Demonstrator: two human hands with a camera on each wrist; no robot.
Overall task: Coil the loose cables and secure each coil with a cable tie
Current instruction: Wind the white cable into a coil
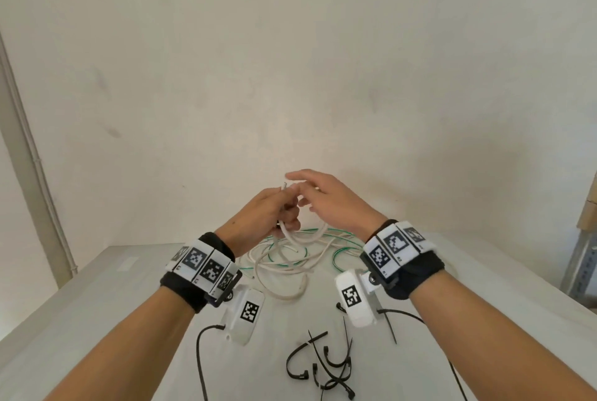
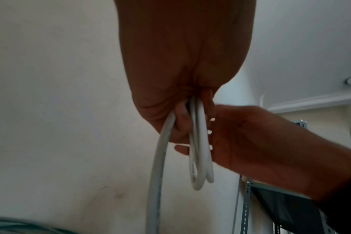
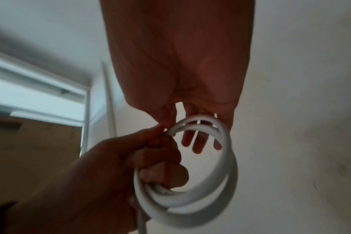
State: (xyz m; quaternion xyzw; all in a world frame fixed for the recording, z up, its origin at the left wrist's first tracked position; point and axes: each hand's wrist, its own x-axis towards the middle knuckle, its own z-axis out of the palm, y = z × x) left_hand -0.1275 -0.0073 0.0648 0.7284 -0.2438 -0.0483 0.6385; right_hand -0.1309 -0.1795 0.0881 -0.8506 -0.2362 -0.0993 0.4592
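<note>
My left hand [image 1: 282,208] is raised above the table and grips a small coil of white cable [image 3: 227,166] in its fist. Two or three loops hang below the fingers [image 2: 199,150]. A cut end of the cable [image 1: 284,186] sticks up past the knuckles. One strand [image 2: 160,158] runs down from the fist to the loose white cable [image 1: 281,271] on the table. My right hand [image 1: 318,195] is beside the coil with straight, spread fingers [image 3: 197,142] and holds nothing. Black cable ties [image 1: 323,363] lie near me.
A thin green cable [image 1: 342,250] lies tangled with the white one on the grey table [image 1: 97,303]. More black ties [image 1: 392,323] lie under my right wrist. A perforated metal rack [image 1: 581,255] stands at the right; a plain wall is behind.
</note>
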